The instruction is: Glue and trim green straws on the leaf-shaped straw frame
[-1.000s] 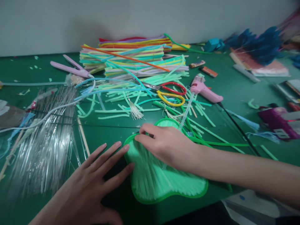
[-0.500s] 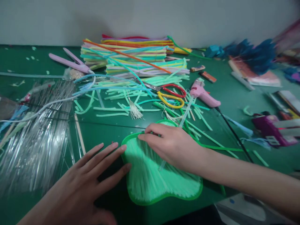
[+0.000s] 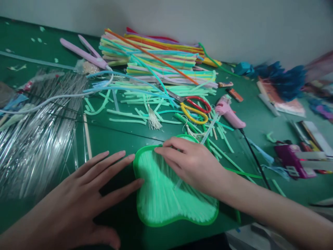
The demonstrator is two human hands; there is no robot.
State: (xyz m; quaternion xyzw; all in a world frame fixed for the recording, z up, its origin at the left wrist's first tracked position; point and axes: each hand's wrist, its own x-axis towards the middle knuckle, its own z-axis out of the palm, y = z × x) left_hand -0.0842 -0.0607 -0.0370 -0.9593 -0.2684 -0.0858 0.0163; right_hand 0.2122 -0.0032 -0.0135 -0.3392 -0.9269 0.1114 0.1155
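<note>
A light-green panel of pipe cleaners (image 3: 161, 194) with a darker green rim lies near the front of the table. My left hand (image 3: 78, 198) is open, fingers spread, its index fingertip and thumb side at the panel's left rim. My right hand (image 3: 192, 163) rests over the panel's upper part, fingers curled and pinched near the top rim. Whatever sits between those fingertips is hidden. A thin dark wire (image 3: 125, 132) runs from the left up to the right fingertips. Beneath the right hand passes a translucent stick (image 3: 209, 128), reaching toward the pink glue gun (image 3: 230, 113).
Behind lie scissors (image 3: 196, 109) with red and yellow handles, cut green pieces, a tassel (image 3: 154, 119) and bundled pipe cleaners (image 3: 161, 62). Left are shiny wires (image 3: 49, 139) and a lilac flat iron (image 3: 84, 53). A purple box (image 3: 293, 161) stands right, near blue petals (image 3: 288, 80).
The camera view has tilted, shifting the scene slightly. My left hand has moved a little left and down relative to the panel; my right hand keeps its pinch at the top rim.
</note>
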